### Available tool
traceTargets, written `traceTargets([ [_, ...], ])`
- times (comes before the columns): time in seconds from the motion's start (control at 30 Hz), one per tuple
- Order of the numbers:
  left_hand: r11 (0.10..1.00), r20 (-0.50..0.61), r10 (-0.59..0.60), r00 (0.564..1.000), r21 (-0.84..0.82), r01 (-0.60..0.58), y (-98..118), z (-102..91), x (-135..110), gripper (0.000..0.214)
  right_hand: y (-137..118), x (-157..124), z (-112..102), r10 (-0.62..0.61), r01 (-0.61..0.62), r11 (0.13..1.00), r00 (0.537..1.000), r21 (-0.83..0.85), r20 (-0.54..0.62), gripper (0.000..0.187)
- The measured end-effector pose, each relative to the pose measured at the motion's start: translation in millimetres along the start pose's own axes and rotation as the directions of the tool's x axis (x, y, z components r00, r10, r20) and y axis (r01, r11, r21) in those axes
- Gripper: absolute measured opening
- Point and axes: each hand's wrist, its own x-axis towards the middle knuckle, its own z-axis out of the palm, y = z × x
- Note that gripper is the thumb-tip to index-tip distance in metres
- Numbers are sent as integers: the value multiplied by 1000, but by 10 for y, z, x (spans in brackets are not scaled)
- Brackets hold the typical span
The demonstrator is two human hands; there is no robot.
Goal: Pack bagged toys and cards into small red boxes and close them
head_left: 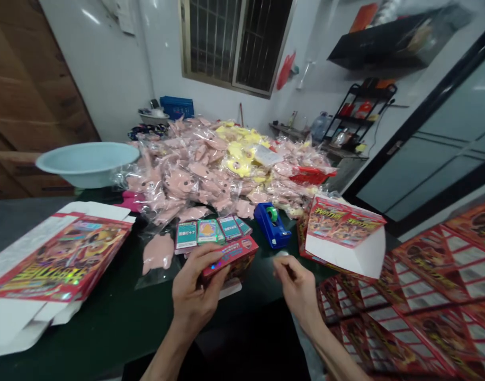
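Note:
My left hand (195,291) grips a small red printed box (240,255) just above the table, with a white flap showing at its lower edge. To the right of the box, my right hand (298,288) is closed in a pinch, slightly blurred. Whatever its fingertips hold, if anything, is too small to make out. Beyond the hands stands a blue tape dispenser (272,233) with a green roll. Behind the box lie several teal-bordered cards (208,231), and a pink animal-shaped piece in a clear bag (158,253) is left of them.
A big heap of bagged pink and yellow pieces (203,177) covers the back of the table (115,323). Flattened red cartons (68,259) lie at left, beside a light blue basin (87,164). An open carton (341,233) and many stacked red boxes (425,296) stand at right.

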Motion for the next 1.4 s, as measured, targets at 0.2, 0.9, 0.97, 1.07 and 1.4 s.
traceTargets([
  [0.2,999,38,5,999,44,-7,48,-22,56,23,-748,-236,79,-260,234,956,955,177,143,9],
  [0.9,996,29,-42,999,85,39,29,-40,11,31,-847,-157,559,180,-235,790,972,566,153,43],
  [0.97,997,41,-30,999,74,27,23,-46,21,32,-842,-148,567,188,-245,791,969,561,159,43],
  [1.07,998,78,35,996,52,-40,26,-68,65,34,-837,-133,581,205,-260,793,966,551,160,43],
  [1.4,984,454,113,884,69,-162,107,-213,273,41,-668,-186,578,165,-245,792,968,559,190,60],
])
